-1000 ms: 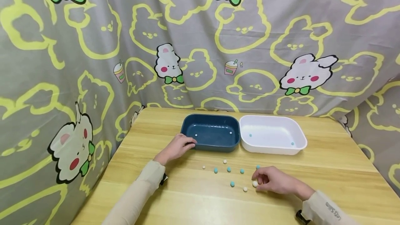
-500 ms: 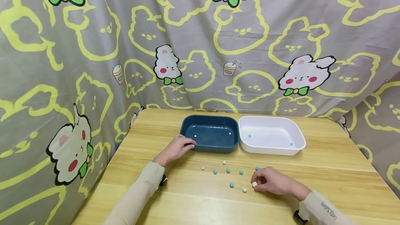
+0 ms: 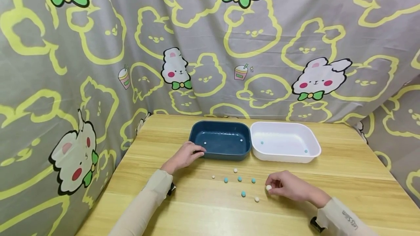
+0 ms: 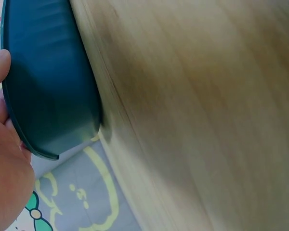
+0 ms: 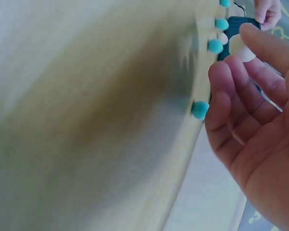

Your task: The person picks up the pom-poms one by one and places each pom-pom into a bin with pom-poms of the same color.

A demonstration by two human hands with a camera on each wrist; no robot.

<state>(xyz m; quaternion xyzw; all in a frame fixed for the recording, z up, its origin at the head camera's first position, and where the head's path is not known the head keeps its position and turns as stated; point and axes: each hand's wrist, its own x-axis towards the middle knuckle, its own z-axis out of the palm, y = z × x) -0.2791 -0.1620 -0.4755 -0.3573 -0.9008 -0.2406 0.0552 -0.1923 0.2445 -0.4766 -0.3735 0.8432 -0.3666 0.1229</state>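
My right hand pinches a small white ball between thumb and fingertips, over the table at the right of the loose balls. In the right wrist view this ball sits at the thumb tip, and a turquoise ball shows beyond the curled fingers. My left hand grips the near left corner of a dark blue plastic bin; its thumb lies at the bin's rim in the left wrist view. Two small white balls lie inside the blue bin.
A white bin stands right beside the blue one, with two turquoise balls in it. Several turquoise balls and white balls lie scattered on the wooden table. A patterned grey curtain hangs behind.
My right hand, holding the white ball, has moved slightly up and away from me, now covering a turquoise ball seen before in the head view. The left hand stays on the blue bin.
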